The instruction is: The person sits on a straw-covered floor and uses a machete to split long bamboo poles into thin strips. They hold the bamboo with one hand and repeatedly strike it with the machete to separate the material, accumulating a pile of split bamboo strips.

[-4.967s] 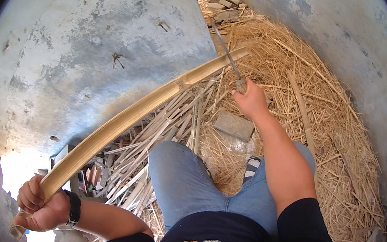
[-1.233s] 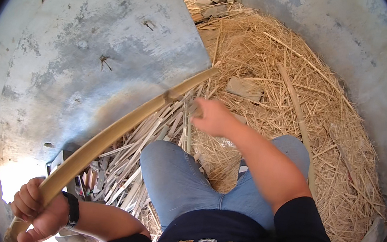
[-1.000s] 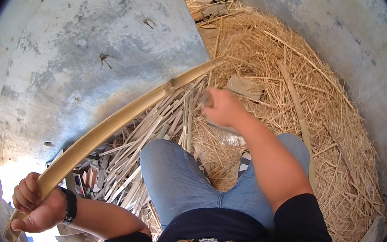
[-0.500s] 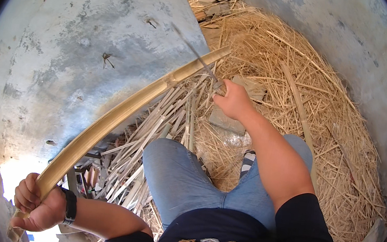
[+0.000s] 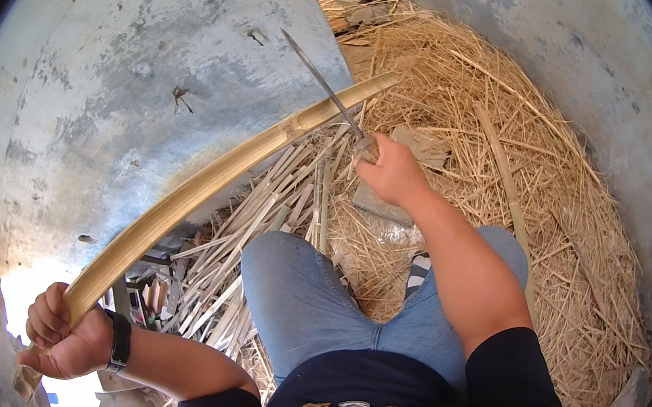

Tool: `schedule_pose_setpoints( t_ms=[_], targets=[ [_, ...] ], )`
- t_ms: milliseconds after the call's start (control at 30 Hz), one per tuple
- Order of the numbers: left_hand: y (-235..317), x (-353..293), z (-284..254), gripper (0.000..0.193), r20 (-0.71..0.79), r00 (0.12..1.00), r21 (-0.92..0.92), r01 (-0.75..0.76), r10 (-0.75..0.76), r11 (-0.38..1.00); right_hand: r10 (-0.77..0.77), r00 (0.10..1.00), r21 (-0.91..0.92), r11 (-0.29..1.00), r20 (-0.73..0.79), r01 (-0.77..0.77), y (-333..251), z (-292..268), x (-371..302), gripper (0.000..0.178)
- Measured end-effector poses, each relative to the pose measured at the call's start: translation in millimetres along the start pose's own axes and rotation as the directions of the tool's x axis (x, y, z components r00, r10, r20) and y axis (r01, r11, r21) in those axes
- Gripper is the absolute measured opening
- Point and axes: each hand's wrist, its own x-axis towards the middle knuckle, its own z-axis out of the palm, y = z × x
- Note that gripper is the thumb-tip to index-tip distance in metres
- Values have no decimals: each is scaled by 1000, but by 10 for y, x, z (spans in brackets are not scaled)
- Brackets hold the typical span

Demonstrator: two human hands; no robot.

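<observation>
My left hand is closed round the lower end of a long split bamboo piece. The bamboo slants from lower left up to the centre top, its hollow inner side showing, with a node near the upper part. In my right hand is a knife with a long, narrow blade, gripped by its short handle. The blade points up and left and crosses over the bamboo's upper part; whether it touches the bamboo I cannot tell.
Straw-like bamboo shavings cover the floor ahead and to the right, with a bamboo pole lying on them. A heap of split strips lies beside my left knee. Flat stones sit ahead. Weathered walls stand close on both sides.
The bamboo's far end has shifted slightly up and right. The knife blade, blurred before, now shows sharply; my right hand has moved slightly left.
</observation>
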Motion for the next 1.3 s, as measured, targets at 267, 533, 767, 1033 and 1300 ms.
schedule_pose_setpoints(
  t_ms=[267,533,767,1033,1300],
  targets=[
    [-138,-46,-24,41,-24,999,28,46,-45,999,-277,883,-105,935,379,338,-432,184,-318,37],
    [-44,25,-48,41,-12,997,-43,72,-72,996,-77,997,97,992,19,75,-144,73,-128,35],
    [-296,96,-84,44,-193,974,-1,118,-116,993,-405,906,-103,903,119,417,-204,277,-265,24],
    [-261,72,-64,45,-126,985,-37,117,-121,992,-309,947,-1,951,-91,310,18,451,-91,20],
    [-345,121,-133,47,-227,970,15,90,-84,996,-143,989,42,989,-44,145,4,152,-52,27]
  ],
)
